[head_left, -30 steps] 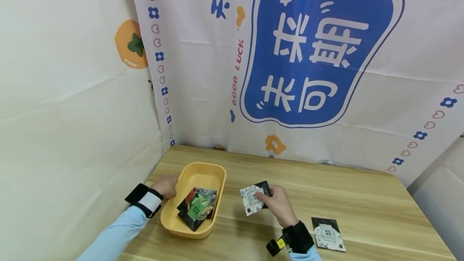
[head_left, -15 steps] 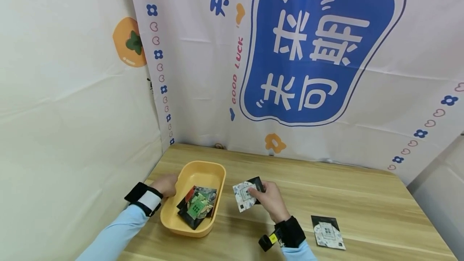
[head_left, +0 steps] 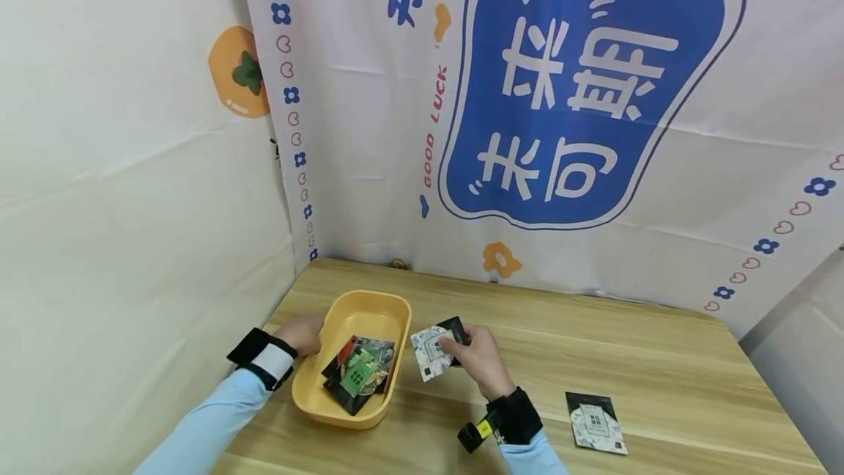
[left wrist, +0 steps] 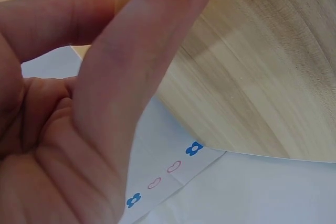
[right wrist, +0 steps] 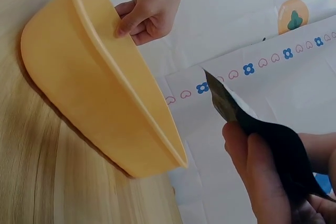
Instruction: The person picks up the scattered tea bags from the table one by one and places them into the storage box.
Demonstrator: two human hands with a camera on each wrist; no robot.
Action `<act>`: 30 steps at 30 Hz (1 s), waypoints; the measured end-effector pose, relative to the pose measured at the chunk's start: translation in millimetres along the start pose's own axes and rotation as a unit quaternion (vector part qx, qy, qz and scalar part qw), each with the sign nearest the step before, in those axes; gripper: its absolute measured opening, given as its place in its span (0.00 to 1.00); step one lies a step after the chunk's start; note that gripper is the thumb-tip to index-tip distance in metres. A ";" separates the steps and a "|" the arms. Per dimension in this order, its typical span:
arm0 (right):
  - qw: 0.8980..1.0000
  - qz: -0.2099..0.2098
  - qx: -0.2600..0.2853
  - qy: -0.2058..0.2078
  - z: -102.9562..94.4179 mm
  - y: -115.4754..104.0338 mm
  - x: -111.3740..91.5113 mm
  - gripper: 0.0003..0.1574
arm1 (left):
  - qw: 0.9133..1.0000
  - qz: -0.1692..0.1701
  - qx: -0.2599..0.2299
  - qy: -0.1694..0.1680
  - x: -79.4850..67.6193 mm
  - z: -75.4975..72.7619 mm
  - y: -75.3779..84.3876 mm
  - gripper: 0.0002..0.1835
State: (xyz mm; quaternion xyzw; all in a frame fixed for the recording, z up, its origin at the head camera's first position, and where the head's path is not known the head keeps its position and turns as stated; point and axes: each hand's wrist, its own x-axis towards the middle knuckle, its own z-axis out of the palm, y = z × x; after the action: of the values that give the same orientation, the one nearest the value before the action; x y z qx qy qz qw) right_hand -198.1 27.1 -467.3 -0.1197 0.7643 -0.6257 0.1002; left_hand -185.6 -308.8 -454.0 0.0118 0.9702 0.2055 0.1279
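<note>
1. One light wooden table (head_left: pixel 659 358) is carrying everything, and one printed white cloth backdrop (head_left: pixel 369 130) is hanging behind its far edge and left edge.
2. One left hand (head_left: pixel 302 334) is resting near the table's left edge, gripping the left rim of the tub; the right wrist view is showing its fingers (right wrist: pixel 137 17) curling over that rim, thumb on the outside.
3. One shallow yellow plastic tub (head_left: pixel 369 310) is sitting near the left edge of the table, its long side running from the near edge toward the far edge.
4. A small heap of flat foil sachets (head_left: pixel 359 376), dark ones with green and red prints, is lying in the near half of the tub; they are overlapping too much to count exactly.
5. Two sachets are showing outside the tub. One black-and-white patterned flat sachet (head_left: pixel 431 349) is being held just above the table, just beside the tub's right rim, tilted.
6. One right hand (head_left: pixel 476 359) is pinching that sachet: thumb on the printed face, the other fingers (right wrist: pixel 262 177) curling behind the dark back.
7. One matching black-and-white sachet (head_left: pixel 596 422) is lying flat near the table's near edge, toward the right, well apart from the hand.
</note>
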 end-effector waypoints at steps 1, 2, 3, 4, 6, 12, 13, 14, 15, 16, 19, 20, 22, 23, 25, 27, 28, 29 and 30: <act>1.000 0.001 0.001 0.000 1.4 -0.5 0.5 0.14 | 1.000 -0.004 -0.004 -0.002 0.4 0.3 -0.2 0.14; 1.000 0.001 0.003 -0.001 2.8 -0.8 0.8 0.14 | 1.000 -0.007 -0.008 -0.004 0.6 0.5 -0.2 0.14; 1.000 0.002 0.005 0.000 4.1 -1.6 1.0 0.14 | 1.000 -0.009 -0.011 -0.006 0.7 0.7 -0.3 0.14; 1.000 0.004 0.006 0.000 5.3 -2.4 1.2 0.14 | 1.000 -0.010 -0.014 -0.007 0.7 0.7 -0.3 0.14; 1.000 0.007 0.007 0.001 7.7 -3.9 1.3 0.13 | 1.000 -0.008 -0.015 -0.007 1.4 1.2 -1.2 0.13; 1.000 0.010 -0.004 -0.001 12.6 -7.2 2.0 0.12 | 1.000 0.001 -0.005 -0.003 1.3 2.0 -3.9 0.11; 1.000 0.010 -0.006 -0.002 13.5 -7.3 2.4 0.13 | 1.000 0.001 -0.004 -0.004 1.3 2.0 -4.3 0.11; 1.000 0.010 -0.006 -0.002 14.4 -7.6 2.8 0.13 | 1.000 0.002 -0.006 -0.006 1.1 1.7 -4.3 0.11; 1.000 0.010 -0.008 -0.001 15.5 -7.3 3.4 0.13 | 1.000 0.000 -0.006 -0.007 1.2 1.6 -4.4 0.11; 1.000 0.010 -0.009 -0.001 16.4 -7.2 4.1 0.13 | 1.000 -0.003 -0.006 -0.008 1.2 0.7 -3.7 0.11; 1.000 0.008 -0.005 0.000 19.9 -4.9 7.0 0.14 | 1.000 -0.002 0.004 -0.005 0.9 -1.8 -2.0 0.10; 1.000 0.007 -0.002 -0.001 21.1 -3.9 8.1 0.15 | 1.000 -0.004 0.006 -0.004 0.9 -2.2 -1.4 0.10; 1.000 0.006 0.005 -0.007 23.9 -1.5 10.0 0.15 | 1.000 -0.007 0.013 -0.001 1.2 -1.9 -1.0 0.09; 1.000 0.005 0.009 -0.011 25.4 -0.5 10.8 0.16 | 1.000 -0.006 0.016 0.000 1.5 -1.3 -1.4 0.09; 1.000 0.006 0.016 -0.017 28.4 0.7 12.2 0.16 | 1.000 -0.010 0.016 -0.001 1.8 0.1 -2.1 0.09; 1.000 0.007 0.019 -0.020 31.6 1.0 13.3 0.15 | 1.000 -0.008 0.017 -0.001 2.1 1.0 -3.2 0.10; 1.000 0.006 0.020 -0.022 33.1 0.8 13.6 0.15 | 1.000 -0.009 0.014 -0.002 1.9 1.1 -3.4 0.10; 1.000 0.006 0.020 -0.022 34.5 0.5 14.2 0.15 | 1.000 -0.007 0.014 -0.002 2.1 1.2 -4.0 0.10; 1.000 0.006 0.020 -0.023 35.9 0.1 14.8 0.15 | 1.000 -0.007 0.012 -0.003 2.1 0.8 -4.1 0.10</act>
State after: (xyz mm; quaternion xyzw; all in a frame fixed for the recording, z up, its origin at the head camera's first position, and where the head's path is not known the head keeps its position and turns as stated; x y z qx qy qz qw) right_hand -201.3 -10.9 -474.5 -0.1273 0.7500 -0.6371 0.1240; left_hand -187.3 -312.1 -456.9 0.0074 0.9722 0.1932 0.1320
